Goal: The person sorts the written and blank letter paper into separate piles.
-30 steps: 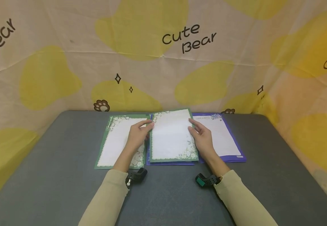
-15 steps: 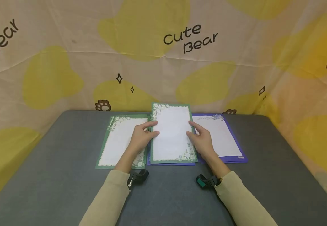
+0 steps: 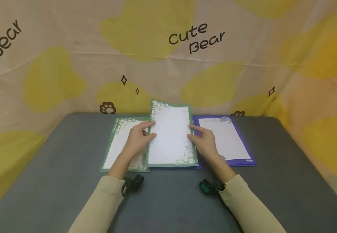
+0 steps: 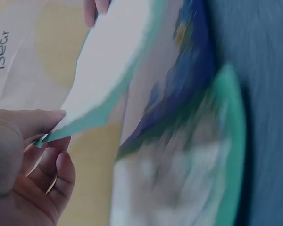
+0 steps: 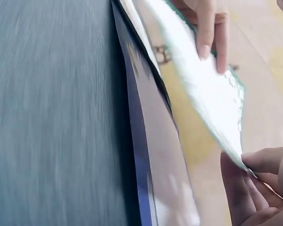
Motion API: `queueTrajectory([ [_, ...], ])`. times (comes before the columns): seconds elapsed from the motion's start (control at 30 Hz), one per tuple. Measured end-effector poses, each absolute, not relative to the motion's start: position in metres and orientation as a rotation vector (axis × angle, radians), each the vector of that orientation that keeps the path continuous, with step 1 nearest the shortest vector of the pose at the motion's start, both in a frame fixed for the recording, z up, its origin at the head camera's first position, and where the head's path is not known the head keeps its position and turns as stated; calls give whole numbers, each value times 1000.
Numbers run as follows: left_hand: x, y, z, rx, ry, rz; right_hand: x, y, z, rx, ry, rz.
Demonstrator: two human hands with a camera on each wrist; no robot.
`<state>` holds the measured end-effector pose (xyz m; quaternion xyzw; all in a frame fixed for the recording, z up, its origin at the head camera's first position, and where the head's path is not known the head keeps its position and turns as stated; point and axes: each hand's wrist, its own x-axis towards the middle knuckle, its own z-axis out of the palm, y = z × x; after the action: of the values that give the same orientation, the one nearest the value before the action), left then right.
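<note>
A sheet of paper (image 3: 171, 136) with a green floral border is held up between both hands, over the middle of the table. My left hand (image 3: 139, 137) pinches its left edge, thumb in front and fingers behind. On the opposite edge, my right hand (image 3: 204, 142) pinches it the same way. Both wrist views show the sheet raised off the papers below and slightly bowed. Under its lower edge, a strip of a purple-bordered sheet (image 3: 199, 167) shows; the rest is hidden.
On the left lies a green-bordered sheet (image 3: 110, 155), partly covered by the left hand and the held sheet. Purple-bordered sheets (image 3: 235, 142) lie on the right. The grey table (image 3: 168, 200) ends at a patterned cloth backdrop (image 3: 154, 71).
Both hands have lifted the green-bordered sheet higher and straightened it. In the last half second it has shifted to the left, uncovering more of the purple-bordered paper on the right.
</note>
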<state>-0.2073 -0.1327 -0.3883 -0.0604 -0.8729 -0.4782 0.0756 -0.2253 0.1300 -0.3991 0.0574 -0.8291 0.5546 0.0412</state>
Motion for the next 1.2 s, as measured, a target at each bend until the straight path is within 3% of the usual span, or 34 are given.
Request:
queueTrajectory([
  [0.3, -198, -194, -376, -113, -2724, -1278, -222, 81, -394, 390, -2631, 1812],
  [0.6, -199, -243, -387, -20, -2880, -1103, -223, 27, -399, 532, -2806, 1614],
  [0.93, -191, -255, -394, 126, -3030, -803, -227, -6, -406, 658, -2961, 1153],
  [1.2, -185, -244, -381, 160, -3074, -476, -222, 1, -398, 729, -2906, 1164],
])
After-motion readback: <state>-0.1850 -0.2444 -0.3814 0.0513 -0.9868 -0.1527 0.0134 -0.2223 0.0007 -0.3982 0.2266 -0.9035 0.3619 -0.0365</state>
